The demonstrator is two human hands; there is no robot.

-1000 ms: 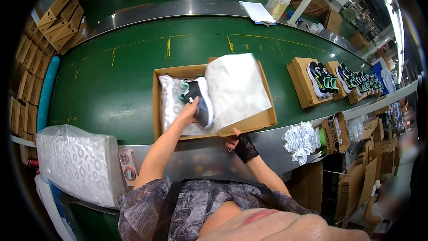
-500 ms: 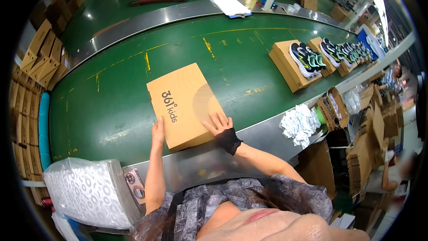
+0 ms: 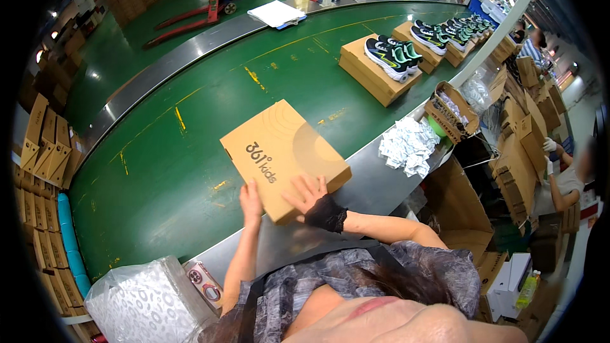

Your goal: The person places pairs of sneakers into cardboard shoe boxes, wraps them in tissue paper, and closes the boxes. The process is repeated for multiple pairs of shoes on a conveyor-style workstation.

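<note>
A closed brown cardboard shoebox (image 3: pixel 298 140) with dark print on its lid lies at an angle on the green conveyor belt, its near right end over the metal ledge (image 3: pixel 375 184). My left hand (image 3: pixel 251 202) rests against the box's left side, fingers stretched along it. On the lid near the front edge lies my right hand (image 3: pixel 308 197), fingers spread, with a black lace cuff at the wrist. The underside of the box is hidden.
Pairs of dark sneakers (image 3: pixel 391 57) stand on shoeboxes along the belt's right side. A heap of small white packets (image 3: pixel 410 146) lies on the ledge beside an open carton (image 3: pixel 451 111). A plastic-wrapped stack (image 3: pixel 149 298) and a phone (image 3: pixel 204 284) sit at lower left.
My view has swung to the right. Both hands stay on the shoebox, which has turned and shifted right and toward me, onto the metal ledge.
</note>
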